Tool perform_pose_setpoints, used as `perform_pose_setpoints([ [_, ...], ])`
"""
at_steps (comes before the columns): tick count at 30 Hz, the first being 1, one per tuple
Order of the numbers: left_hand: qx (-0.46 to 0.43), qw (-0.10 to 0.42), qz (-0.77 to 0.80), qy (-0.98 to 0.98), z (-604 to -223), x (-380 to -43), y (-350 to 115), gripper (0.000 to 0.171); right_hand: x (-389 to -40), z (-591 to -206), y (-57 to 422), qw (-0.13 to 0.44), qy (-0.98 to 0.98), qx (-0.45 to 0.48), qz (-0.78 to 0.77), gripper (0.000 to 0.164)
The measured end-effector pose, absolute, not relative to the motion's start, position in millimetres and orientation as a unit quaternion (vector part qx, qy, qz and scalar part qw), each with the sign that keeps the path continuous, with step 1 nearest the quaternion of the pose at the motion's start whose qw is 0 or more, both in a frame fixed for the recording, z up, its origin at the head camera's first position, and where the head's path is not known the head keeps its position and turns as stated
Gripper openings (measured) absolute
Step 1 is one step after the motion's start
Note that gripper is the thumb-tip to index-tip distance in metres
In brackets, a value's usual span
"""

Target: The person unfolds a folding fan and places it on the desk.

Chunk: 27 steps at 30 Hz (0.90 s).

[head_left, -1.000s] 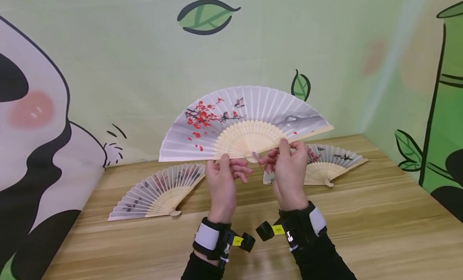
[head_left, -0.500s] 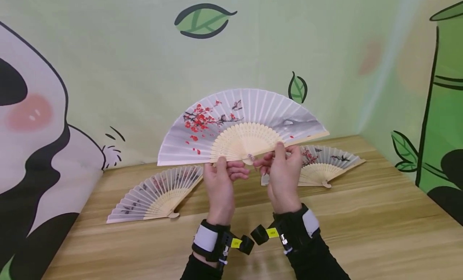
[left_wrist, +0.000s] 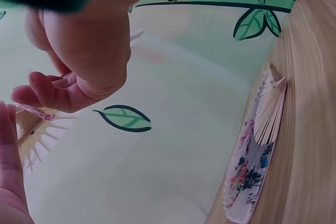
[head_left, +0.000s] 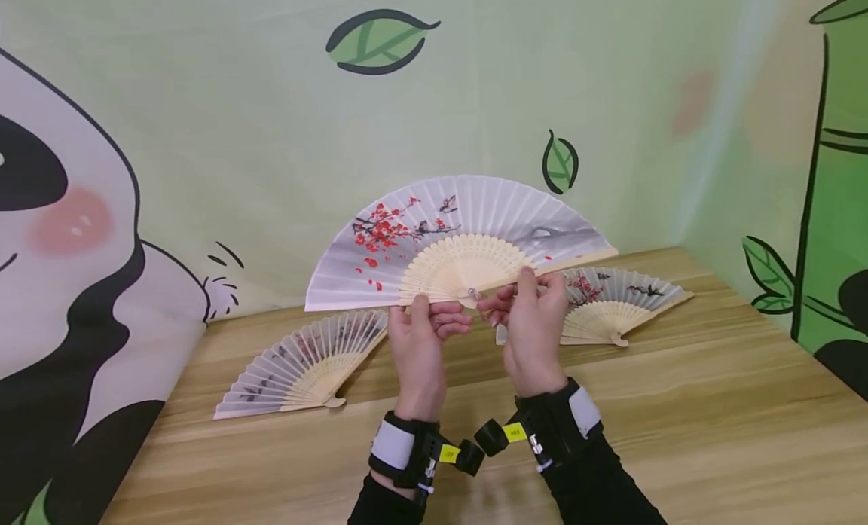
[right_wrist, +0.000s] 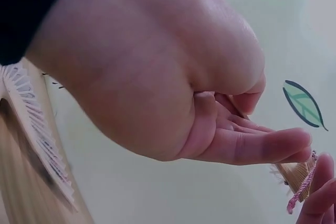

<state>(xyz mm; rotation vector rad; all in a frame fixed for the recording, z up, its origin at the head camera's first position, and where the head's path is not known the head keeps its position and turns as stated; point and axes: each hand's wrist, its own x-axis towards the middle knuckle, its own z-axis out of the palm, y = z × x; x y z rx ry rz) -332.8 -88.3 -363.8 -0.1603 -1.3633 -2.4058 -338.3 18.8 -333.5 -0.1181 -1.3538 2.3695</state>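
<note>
A folding fan [head_left: 468, 269] is spread out and held up above the table, with white pleated fabric and pale slotted ribs. Red blossoms and small birds are printed on its left part, a grey hill shape on its right. My left hand [head_left: 420, 352] pinches its lower left edge, thumb in front. The thumb of my right hand [head_left: 539, 329] lies on the right guard stick, with the fingers bent behind it. A pink twisted cord [right_wrist: 302, 190] hangs at the fan's pivot, close to the fingertips. The fan is mostly cut off in both wrist views.
Two more spread fans lie on the wood-grain table [head_left: 271, 457]: a left fan [head_left: 305, 363] and a right fan [head_left: 603, 314], partly behind my right hand. A pale green printed backdrop [head_left: 475, 80] with a panda and leaves stands behind the table.
The held fan sits slightly lower, and the right hand is a little further left in view. The head view has shifted slightly. Both hands keep the same hold; the table fans stay put.
</note>
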Motion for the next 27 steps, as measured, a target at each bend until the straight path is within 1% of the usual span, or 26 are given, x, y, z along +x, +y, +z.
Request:
perform_pose_setpoints([
  [4, -0.048, 0.174, -0.862, -0.473, -367.9, -331.8, -87.7, 0.015, -337.7, -336.2, 19.8, 0.191, -0.494, -0.052, 0.847, 0.014],
  [9, -0.032, 0.162, -0.874, -0.458, -377.9, -328.0, -93.3, 0.024, -333.5, -344.7, 14.1, 0.156, -0.513, -0.054, 0.842, 0.015],
  [16, 0.001, 0.139, -0.885, -0.445, -392.2, -317.5, -109.7, 0.015, -323.3, -358.0, 4.8, 0.102, -0.529, -0.054, 0.841, 0.016],
  [22, 0.026, 0.1, -0.884, -0.457, -410.8, -305.7, -123.9, 0.017, -312.9, -376.4, 7.1, 0.034, -0.544, -0.068, 0.836, 0.013],
  [27, 0.05, 0.07, -0.877, -0.472, -423.9, -295.8, -131.5, 0.02, -303.4, -386.7, 8.7, -0.014, -0.537, -0.08, 0.84, 0.016],
])
